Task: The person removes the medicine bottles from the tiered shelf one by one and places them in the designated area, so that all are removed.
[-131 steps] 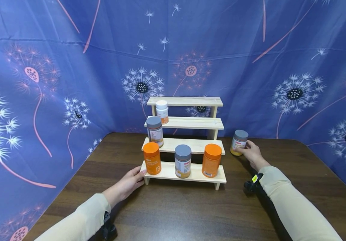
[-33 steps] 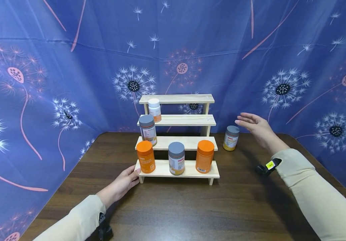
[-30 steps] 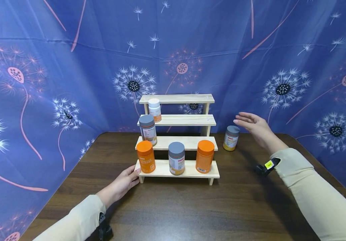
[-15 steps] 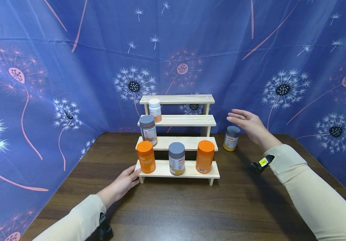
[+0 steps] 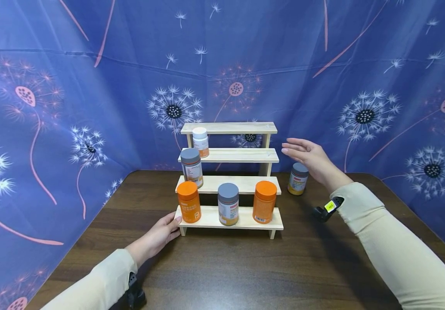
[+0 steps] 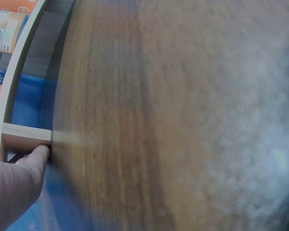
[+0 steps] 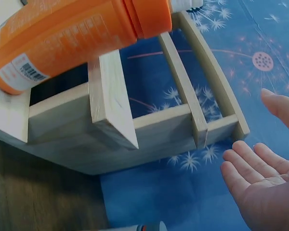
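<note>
A tiered wooden shelf [image 5: 242, 155] stands on the table. My left hand [image 5: 157, 237] grips the left end of its bottom step; in the left wrist view the thumb [image 6: 36, 161] lies against the step's short leg [image 6: 26, 134]. My right hand [image 5: 310, 159] is in the air right of the upper tiers, its fingers extended and holding nothing. Behind and below it, a grey-lidded jar [image 5: 298, 181] stands on the table, its lid partly covered by the hand. In the right wrist view the open palm [image 7: 265, 187] faces the shelf's side, with an orange jar [image 7: 82, 38] looming close.
On the bottom step are an orange jar [image 5: 189, 202], a grey-lidded jar [image 5: 228, 206] and another orange jar [image 5: 265, 202]. Higher up on the left stand a grey-lidded jar [image 5: 192, 168] and a small white-lidded bottle [image 5: 201, 142]. Blue dandelion-print cloth [image 5: 304, 86] hangs behind the dark wooden table [image 5: 222, 267].
My right hand has released the grey-lidded jar on the right, risen above it, and since moved left toward the shelf. The left hand keeps its hold on the shelf.
</note>
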Tool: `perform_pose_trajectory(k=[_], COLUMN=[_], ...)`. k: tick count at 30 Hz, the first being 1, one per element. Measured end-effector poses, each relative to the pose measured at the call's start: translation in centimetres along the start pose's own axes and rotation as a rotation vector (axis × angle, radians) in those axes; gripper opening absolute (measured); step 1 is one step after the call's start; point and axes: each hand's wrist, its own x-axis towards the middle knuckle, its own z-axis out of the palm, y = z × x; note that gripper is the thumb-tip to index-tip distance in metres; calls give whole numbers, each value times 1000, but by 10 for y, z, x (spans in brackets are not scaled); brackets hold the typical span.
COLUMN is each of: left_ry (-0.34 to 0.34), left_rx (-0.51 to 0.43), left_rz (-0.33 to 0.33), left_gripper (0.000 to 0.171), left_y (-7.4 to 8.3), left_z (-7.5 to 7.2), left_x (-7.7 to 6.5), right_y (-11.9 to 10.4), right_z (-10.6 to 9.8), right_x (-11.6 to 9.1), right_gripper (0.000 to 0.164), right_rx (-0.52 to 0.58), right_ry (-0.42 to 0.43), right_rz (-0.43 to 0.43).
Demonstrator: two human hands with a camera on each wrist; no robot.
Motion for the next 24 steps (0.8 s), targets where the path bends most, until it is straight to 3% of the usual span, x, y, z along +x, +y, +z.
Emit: perform_pose_trajectory(k=[9,17,24], left_ry=[-6,6,2], left_rx=[7,-8,-8], left_rz=[3,8,11], left_gripper=[55,54,54], left_y=[0,-2,0], left_z=[0,0,0], left_x=[-1,-1,-2], right_y=[-10,-16,-22], right_z=[20,35,47], right_x=[7,14,19], right_gripper=[76,79,71], right_rx=[-105,-34,-3], right_ry=[-46,-84,-81], right_rz=[-32,-52,-43])
